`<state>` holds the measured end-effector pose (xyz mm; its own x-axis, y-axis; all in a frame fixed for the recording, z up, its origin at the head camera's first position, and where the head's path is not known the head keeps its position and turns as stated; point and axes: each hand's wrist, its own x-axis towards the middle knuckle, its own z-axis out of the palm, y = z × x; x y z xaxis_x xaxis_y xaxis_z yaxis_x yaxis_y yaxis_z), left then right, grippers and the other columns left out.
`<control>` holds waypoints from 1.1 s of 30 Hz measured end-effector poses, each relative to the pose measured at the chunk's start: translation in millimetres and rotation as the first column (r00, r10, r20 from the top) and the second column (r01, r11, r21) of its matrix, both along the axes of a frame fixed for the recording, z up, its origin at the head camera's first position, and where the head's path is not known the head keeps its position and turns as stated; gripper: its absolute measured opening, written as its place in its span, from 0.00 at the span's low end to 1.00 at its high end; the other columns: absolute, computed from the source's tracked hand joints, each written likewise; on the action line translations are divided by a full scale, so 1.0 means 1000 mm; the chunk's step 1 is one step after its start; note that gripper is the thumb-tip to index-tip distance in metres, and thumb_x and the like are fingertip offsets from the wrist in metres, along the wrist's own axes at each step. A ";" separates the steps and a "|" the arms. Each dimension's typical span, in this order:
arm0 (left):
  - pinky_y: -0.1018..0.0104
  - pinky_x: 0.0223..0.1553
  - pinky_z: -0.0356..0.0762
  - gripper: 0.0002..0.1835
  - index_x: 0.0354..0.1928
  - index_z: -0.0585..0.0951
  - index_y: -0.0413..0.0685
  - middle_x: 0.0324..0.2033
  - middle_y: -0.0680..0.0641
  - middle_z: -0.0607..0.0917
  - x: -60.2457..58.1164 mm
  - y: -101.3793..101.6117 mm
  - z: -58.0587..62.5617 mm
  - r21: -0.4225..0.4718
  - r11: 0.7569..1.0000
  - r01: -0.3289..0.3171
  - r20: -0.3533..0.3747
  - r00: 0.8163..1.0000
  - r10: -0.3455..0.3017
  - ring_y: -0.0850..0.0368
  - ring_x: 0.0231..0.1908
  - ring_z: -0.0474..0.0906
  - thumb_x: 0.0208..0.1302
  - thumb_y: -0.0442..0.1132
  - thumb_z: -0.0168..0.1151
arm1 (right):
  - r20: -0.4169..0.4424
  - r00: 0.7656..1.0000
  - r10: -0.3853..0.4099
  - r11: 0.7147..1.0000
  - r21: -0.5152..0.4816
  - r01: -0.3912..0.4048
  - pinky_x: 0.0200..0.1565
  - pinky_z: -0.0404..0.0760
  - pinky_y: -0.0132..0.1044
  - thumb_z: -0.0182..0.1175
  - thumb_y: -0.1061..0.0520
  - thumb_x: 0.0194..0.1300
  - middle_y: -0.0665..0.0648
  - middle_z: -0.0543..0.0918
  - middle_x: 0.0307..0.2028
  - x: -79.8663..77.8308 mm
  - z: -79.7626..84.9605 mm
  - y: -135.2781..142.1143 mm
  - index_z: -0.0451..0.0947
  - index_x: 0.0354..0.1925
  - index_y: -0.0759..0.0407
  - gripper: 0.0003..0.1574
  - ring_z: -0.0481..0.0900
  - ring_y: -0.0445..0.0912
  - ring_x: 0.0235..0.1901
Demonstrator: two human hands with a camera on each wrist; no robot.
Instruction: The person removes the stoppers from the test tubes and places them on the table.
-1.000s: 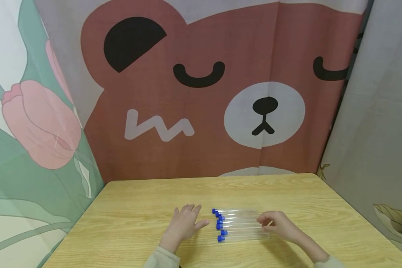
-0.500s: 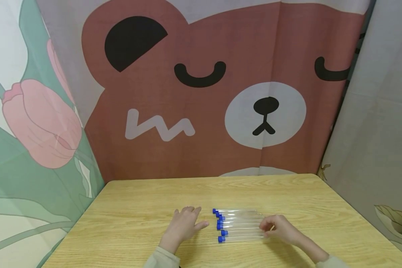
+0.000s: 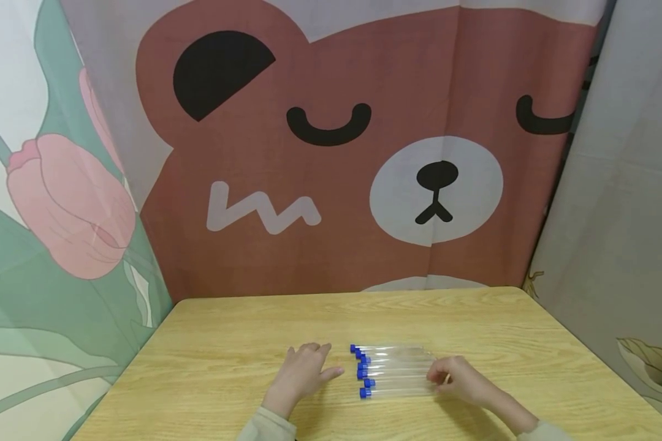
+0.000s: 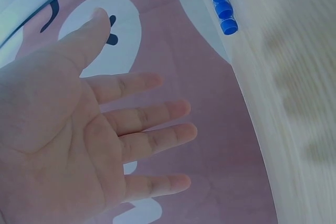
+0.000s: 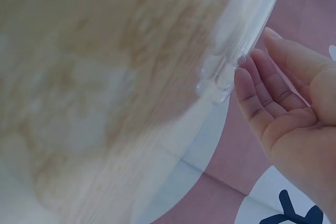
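Several clear test tubes (image 3: 399,370) with blue caps (image 3: 362,366) lie side by side on the wooden table, caps pointing left. Left of the caps, my left hand (image 3: 303,372) hovers palm down and holds nothing; its wrist view has the spread fingers (image 4: 152,142) and, top right, a few caps (image 4: 224,9). My right hand (image 3: 456,378) is at the opposite ends of the tubes, fingers lightly bent. In the right wrist view its fingertips (image 5: 242,74) meet the rounded tube ends (image 5: 223,80), with the thumb held away. Whether they press cannot be made out.
The light wooden table (image 3: 215,349) spreads around the tubes, its far edge against a bear-print curtain (image 3: 243,257). A tulip-print cloth (image 3: 72,208) hangs at the left and a pale leaf-print cloth (image 3: 618,245) at the right.
My right hand has shifted slightly nearer to me along the tube ends. The tubes and my left hand stay almost where they were.
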<state>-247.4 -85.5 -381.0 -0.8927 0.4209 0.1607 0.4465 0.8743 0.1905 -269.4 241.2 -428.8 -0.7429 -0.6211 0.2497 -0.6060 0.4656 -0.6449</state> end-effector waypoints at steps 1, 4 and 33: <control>0.38 0.48 0.62 0.32 0.54 0.73 0.39 0.49 0.40 0.76 0.000 0.000 0.000 -0.001 1.000 0.001 0.000 1.000 -0.001 0.43 0.51 0.70 0.59 0.59 0.50 | 0.005 1.000 0.000 1.000 0.004 0.000 0.28 0.76 0.33 0.64 0.71 0.46 0.56 0.79 0.27 0.000 0.000 0.000 0.77 0.31 0.68 0.09 0.77 0.44 0.28; 0.39 0.48 0.62 0.32 0.54 0.73 0.40 0.49 0.40 0.76 0.000 0.000 -0.001 -0.005 1.000 0.000 0.003 1.000 0.000 0.43 0.51 0.70 0.59 0.59 0.50 | 0.006 1.000 -0.014 1.000 0.020 0.014 0.28 0.76 0.32 0.65 0.72 0.43 0.54 0.79 0.27 0.001 0.000 -0.001 0.78 0.30 0.67 0.11 0.76 0.42 0.28; 0.43 0.47 0.66 0.32 0.52 0.74 0.41 0.45 0.41 0.78 0.002 -0.001 -0.003 -0.034 0.999 -0.008 0.016 1.000 0.009 0.45 0.47 0.72 0.58 0.61 0.49 | -0.193 0.980 0.048 0.983 0.183 -0.012 0.23 0.71 0.27 0.67 0.72 0.41 0.43 0.73 0.21 0.003 -0.007 -0.006 0.78 0.24 0.61 0.11 0.66 0.33 0.23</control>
<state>-245.2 -86.0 -383.9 -0.8986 0.4184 0.1318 0.4362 0.8841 0.1675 -266.6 235.0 -435.9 -0.6710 -0.6904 0.2705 -0.7276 0.5426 -0.4198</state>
